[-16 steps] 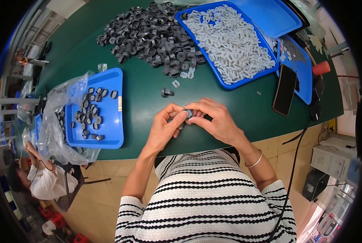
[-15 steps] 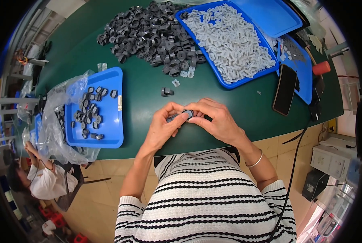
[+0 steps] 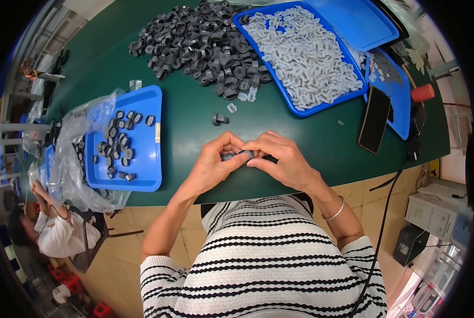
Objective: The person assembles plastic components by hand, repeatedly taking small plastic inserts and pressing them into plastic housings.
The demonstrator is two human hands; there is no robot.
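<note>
In the head view, the left hand [image 3: 213, 160] and the right hand [image 3: 282, 158] pinched a small dark grey ring-shaped part [image 3: 251, 153] between their fingertips, above the tabletop [image 3: 186, 119] near its front edge. To the left, a blue tray [image 3: 150, 153] held scattered dark grey pieces [image 3: 125, 161], with a clear plastic bag [image 3: 70, 143] against its side. Beyond the hands, a larger blue tray [image 3: 302, 112] was heaped with whitish translucent pieces [image 3: 311, 61], beside a loose pile of dark grey rings [image 3: 202, 45].
</note>
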